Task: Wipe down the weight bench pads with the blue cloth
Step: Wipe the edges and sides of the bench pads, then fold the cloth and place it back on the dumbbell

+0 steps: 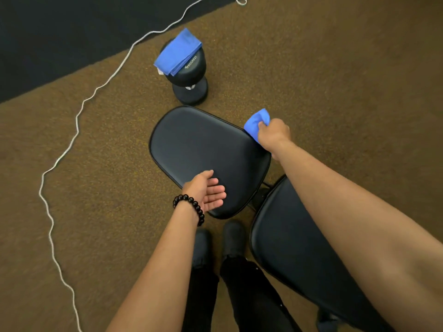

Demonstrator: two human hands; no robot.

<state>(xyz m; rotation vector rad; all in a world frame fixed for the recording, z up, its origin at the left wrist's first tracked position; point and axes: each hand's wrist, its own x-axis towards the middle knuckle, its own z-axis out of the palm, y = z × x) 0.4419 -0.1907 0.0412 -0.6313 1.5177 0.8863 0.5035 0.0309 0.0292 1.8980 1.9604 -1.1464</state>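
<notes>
Right hand (273, 134) clenched on bunched blue cloth (256, 122), pressing far right edge of black padded vinyl seat pad (196, 149); left hand (208, 191) released, flat on pad's near edge

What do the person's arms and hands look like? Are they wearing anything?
Both arms are bare, with no sleeves or gloves. The left hand has a bracelet of round, shiny black beads around its wrist. The right hand wears nothing.

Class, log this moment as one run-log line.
step: wiping seat pad | right hand: gripping blue cloth at pad's far edge | left hand: open, on near edge | spare folded cloth: on dumbbell
</notes>
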